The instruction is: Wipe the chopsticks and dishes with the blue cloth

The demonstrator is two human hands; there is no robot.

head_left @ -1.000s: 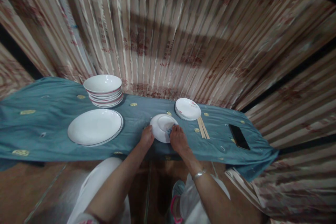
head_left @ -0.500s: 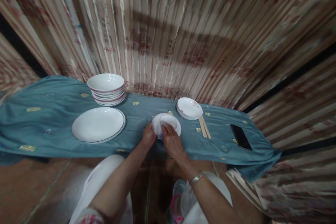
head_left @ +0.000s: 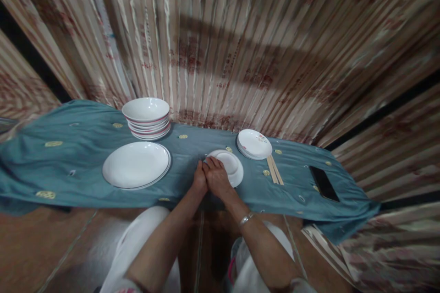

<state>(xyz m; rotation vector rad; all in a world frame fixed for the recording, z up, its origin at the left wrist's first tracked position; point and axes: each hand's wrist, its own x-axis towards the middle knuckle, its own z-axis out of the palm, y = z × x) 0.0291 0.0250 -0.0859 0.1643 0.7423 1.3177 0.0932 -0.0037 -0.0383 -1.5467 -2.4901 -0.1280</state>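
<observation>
A small white plate [head_left: 235, 170] is held low over the front of the table, its underside and raised foot ring facing up. My left hand [head_left: 200, 177] is closed on the plate's left edge, its fingertips mostly hidden. Right beside it, touching it, my right hand [head_left: 217, 175] curls over the same edge. The pale cloth seen in that hand a moment ago is now covered by the fingers. Just beyond to the right stands a stack of small flowered plates [head_left: 255, 143], with wooden chopsticks [head_left: 275, 170] lying by it.
Large oval plates [head_left: 137, 165] lie at the left, and a stack of white bowls with red bands [head_left: 147, 112] rises behind them. A black phone [head_left: 323, 183] rests at the right on the teal tablecloth [head_left: 82, 146]. A pleated curtain [head_left: 213, 55] hangs close behind the table.
My right hand has slid from the middle of the plate's underside to its left edge, against my left hand. The cloth has gone out of sight. The view has shifted slightly.
</observation>
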